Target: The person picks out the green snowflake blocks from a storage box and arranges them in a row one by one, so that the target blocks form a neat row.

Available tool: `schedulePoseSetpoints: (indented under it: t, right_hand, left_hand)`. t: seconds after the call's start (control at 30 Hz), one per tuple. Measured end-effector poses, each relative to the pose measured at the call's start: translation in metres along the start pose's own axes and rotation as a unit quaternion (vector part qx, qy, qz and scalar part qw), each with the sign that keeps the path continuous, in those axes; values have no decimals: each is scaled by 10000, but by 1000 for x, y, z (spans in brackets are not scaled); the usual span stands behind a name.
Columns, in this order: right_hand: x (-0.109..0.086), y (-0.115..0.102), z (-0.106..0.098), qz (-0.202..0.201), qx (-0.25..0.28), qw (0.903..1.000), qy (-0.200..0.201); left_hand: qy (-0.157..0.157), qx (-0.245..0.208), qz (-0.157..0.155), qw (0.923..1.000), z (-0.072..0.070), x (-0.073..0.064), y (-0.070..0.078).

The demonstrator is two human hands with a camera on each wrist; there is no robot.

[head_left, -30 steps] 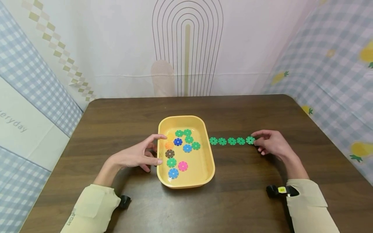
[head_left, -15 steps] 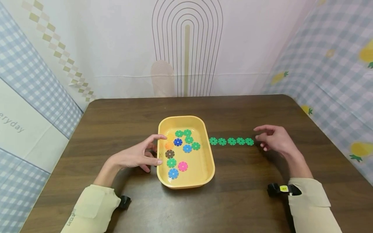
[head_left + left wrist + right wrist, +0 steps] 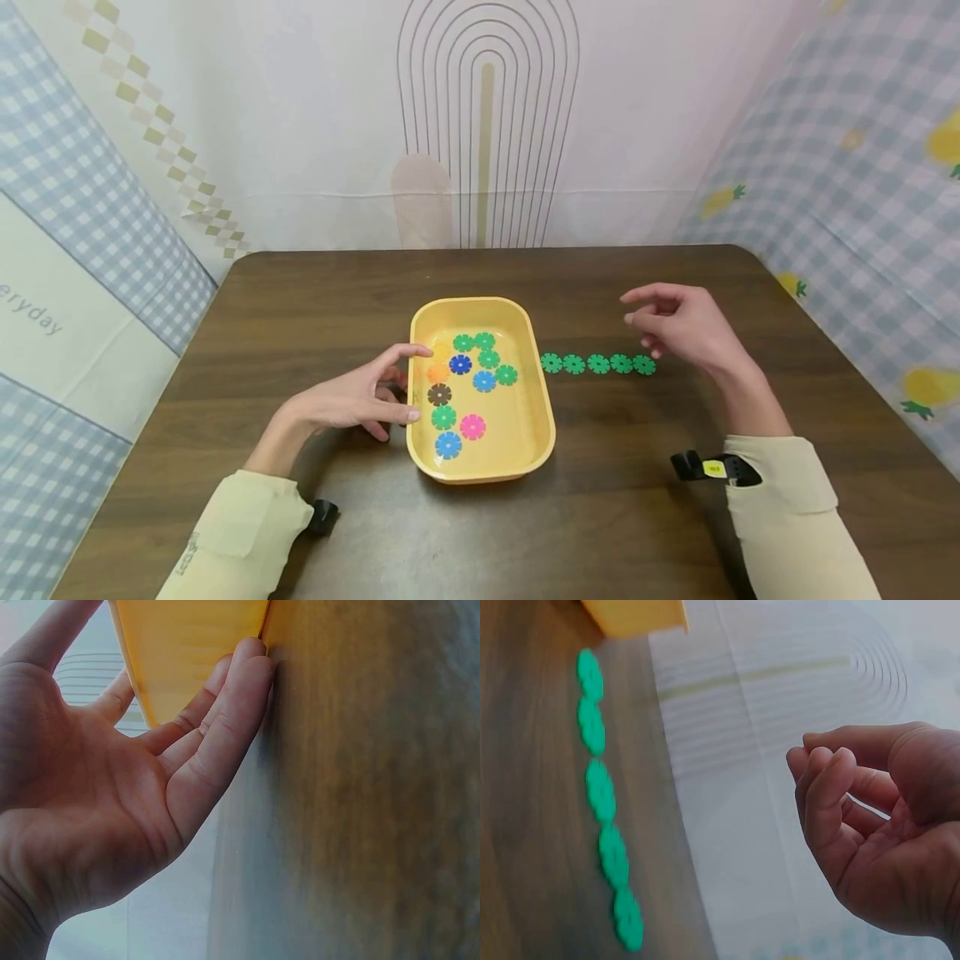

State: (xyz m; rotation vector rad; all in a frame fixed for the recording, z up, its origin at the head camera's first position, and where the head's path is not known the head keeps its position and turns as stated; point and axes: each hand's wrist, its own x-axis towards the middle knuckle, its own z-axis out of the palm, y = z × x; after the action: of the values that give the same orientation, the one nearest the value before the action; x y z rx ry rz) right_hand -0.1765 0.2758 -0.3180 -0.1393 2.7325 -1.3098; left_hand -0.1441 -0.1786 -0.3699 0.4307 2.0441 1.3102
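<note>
A yellow plastic tray (image 3: 513, 442) stands mid-table with several notched snowflake discs inside, among them a pink disc (image 3: 472, 427) and a brown disc (image 3: 439, 394). My left hand (image 3: 341, 402) holds the tray's left side, index finger and thumb over the rim. Its other fingers lie against the outer wall (image 3: 180, 645). To the right of the tray runs a straight row of green snowflake discs (image 3: 597, 363), edge to edge. Above and beyond the row's right end, my right hand (image 3: 686, 329) hovers with loosely bent fingers and holds nothing; the right wrist view shows the same green row (image 3: 600, 791).
The dark wooden table (image 3: 600, 525) reaches back to a white printed cloth (image 3: 315, 125). Checked cloth (image 3: 840, 183) hangs along the right side. A black wrist camera (image 3: 686, 466) is strapped at the right sleeve.
My right hand has let go of the rightmost green disc, drawn back, then risen and moved left over the row's far side. The left hand has stayed on the tray.
</note>
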Motion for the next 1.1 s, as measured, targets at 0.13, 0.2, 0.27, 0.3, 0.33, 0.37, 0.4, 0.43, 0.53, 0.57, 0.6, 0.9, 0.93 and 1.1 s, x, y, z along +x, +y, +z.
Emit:
schedulePoseSetpoints:
  t: [0.13,0.2,0.27,0.3,0.33,0.37,0.4,0.43,0.53,0.57,0.6,0.9,0.93,1.1]
  right_hand:
    - [2,-21,15,-115,-68,9999,-105]
    - [3,-29,22,-192,-56,9996,-193]
    - [4,-36,28,-307,-3,9991,-284]
    - [4,-39,32,-374,30,9987,-337]
    - [4,-43,35,-427,73,9983,-392]
    - [5,-46,38,-481,90,9978,-442]
    - [5,-49,41,-534,131,9973,-488]
    - [6,-52,44,-589,153,9967,-530]
    - [7,-60,53,-707,206,9950,-677]
    - [7,-63,56,-743,210,9944,-728]
    - [7,-65,60,-770,234,9936,-787]
    - [9,-81,90,-848,386,9874,-1281]
    - [9,-82,92,-868,376,9864,-1347]
    - [8,-88,106,-1008,284,9800,-1693]
  left_hand:
    - [5,14,-52,10000,-1,0,1]
    - [7,13,-53,10000,-1,1,1]
    - [14,15,-60,10000,-1,1,1]
    - [17,19,-62,10000,-1,1,1]
    - [16,21,-65,10000,-1,1,1]
    - [14,13,-74,10000,-1,1,1]
    - [15,20,-85,10000,-1,1,1]
    - [14,20,-82,10000,-1,1,1]
    - [12,26,-80,10000,-2,2,1]
    - [13,31,-77,10000,-2,2,1]
    - [15,40,-74,10000,-2,2,1]
    - [60,-6,-108,9999,-2,2,0]
    - [55,-17,-104,9999,-1,2,0]
    - [32,-48,-114,9999,-1,2,-1]
